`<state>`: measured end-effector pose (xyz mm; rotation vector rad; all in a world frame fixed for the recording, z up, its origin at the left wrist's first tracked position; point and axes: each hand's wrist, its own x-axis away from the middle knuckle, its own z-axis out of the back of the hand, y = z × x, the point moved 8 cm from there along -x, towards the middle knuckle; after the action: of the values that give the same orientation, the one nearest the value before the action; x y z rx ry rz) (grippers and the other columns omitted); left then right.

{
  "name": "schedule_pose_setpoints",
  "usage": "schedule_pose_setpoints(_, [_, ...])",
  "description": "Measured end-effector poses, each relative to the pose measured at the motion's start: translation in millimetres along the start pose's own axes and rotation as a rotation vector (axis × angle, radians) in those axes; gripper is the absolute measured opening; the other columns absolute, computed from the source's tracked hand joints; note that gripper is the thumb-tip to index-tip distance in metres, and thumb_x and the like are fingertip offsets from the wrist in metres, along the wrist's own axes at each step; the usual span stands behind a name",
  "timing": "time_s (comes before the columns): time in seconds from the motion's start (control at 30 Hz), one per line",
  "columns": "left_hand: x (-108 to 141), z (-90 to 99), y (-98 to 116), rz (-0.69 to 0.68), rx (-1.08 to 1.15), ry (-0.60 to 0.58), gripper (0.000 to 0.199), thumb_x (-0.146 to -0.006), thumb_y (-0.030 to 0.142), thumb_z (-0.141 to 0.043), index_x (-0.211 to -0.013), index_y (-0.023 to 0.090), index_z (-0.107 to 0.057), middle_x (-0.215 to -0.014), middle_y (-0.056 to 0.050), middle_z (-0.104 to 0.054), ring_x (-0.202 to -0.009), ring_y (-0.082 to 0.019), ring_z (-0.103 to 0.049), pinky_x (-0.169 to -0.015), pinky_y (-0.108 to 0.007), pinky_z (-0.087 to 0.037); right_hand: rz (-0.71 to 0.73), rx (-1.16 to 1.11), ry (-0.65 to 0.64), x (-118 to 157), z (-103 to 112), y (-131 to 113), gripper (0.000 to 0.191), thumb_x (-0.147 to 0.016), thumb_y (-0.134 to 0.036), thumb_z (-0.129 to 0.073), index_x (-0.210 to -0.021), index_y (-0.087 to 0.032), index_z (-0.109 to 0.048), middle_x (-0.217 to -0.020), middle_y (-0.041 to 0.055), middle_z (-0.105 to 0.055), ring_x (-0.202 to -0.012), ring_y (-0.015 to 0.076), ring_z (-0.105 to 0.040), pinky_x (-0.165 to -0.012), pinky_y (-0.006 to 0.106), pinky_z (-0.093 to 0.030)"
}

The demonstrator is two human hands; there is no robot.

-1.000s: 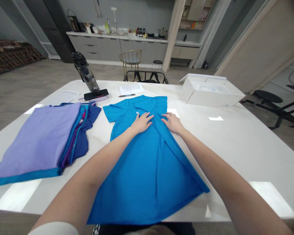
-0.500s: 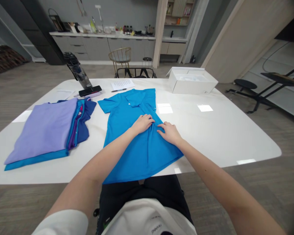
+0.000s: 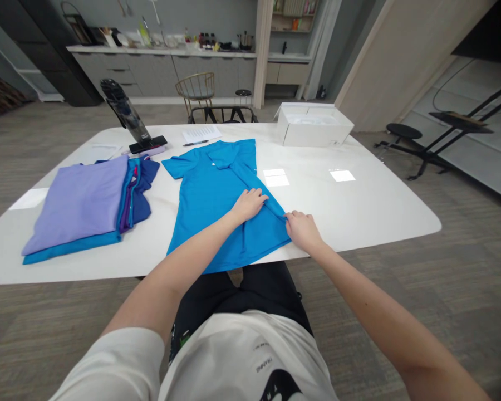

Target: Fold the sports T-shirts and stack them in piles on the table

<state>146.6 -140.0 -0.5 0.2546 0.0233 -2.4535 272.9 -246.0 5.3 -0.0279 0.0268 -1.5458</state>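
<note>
A bright blue polo shirt [image 3: 211,189] lies flat on the white table [image 3: 359,211], collar away from me, with a long fold running down its right side. My left hand [image 3: 248,204] rests flat on the shirt's middle, its fingertips at the fold. My right hand [image 3: 303,231] is at the shirt's lower right edge, and its fingers appear to pinch the cloth there. A folded stack of shirts [image 3: 77,203], lilac on top, lies to the left of the blue shirt, out of reach of neither hand's contact.
A phone [image 3: 147,145] and a black water bottle [image 3: 125,109] stand beyond the stack. A paper sheet with a pen [image 3: 200,134] lies past the collar. An open white box [image 3: 313,125] sits at the far right of the table. Chairs and stools stand around it.
My view has tilted up and back, showing more of my lap and the floor. My right hand has shifted toward the shirt's lower right edge, and my hands sit farther apart.
</note>
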Motion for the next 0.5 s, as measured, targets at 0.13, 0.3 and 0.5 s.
schedule_pose_setpoints(0.13, [-2.0,7.0,22.3,-0.020,0.014,0.029,0.039,-0.100,0.017,-0.044,-0.132,0.024,-0.065,-0.118,-0.011,-0.064,-0.108,-0.026,-0.058,-0.089,-0.039,-0.043,0.053,-0.193,0.072,7.8,28.0,-4.8,0.041,-0.105,-0.026,-0.038,-0.130,-0.019,-0.069,-0.116,0.0144,-0.072,-0.106,0.0303,-0.068,-0.094,0.040,-0.048])
schedule_pose_setpoints(0.3, [9.9,34.7,29.7,-0.030,0.094,0.146,0.032,-0.097,0.016,-0.051,-0.120,0.022,-0.072,-0.115,-0.012,-0.063,-0.108,-0.027,-0.055,-0.085,-0.039,-0.044,0.151,-0.422,0.134,20.3,48.2,-20.4,0.037,-0.105,-0.035,-0.043,-0.132,-0.025,-0.066,-0.111,0.0076,-0.073,-0.103,0.0263,-0.068,-0.092,0.036,-0.050])
schedule_pose_setpoints(0.5, [53.1,43.8,38.4,-0.097,0.107,0.194,0.027,-0.101,0.024,-0.052,-0.115,0.024,-0.074,-0.115,-0.010,-0.063,-0.107,-0.025,-0.054,-0.090,-0.039,-0.041,0.137,-0.395,0.188,45.7,23.5,-43.3,0.049,-0.093,-0.050,-0.065,-0.132,-0.023,-0.056,-0.113,0.0099,-0.069,-0.101,0.0294,-0.066,-0.085,0.039,-0.050])
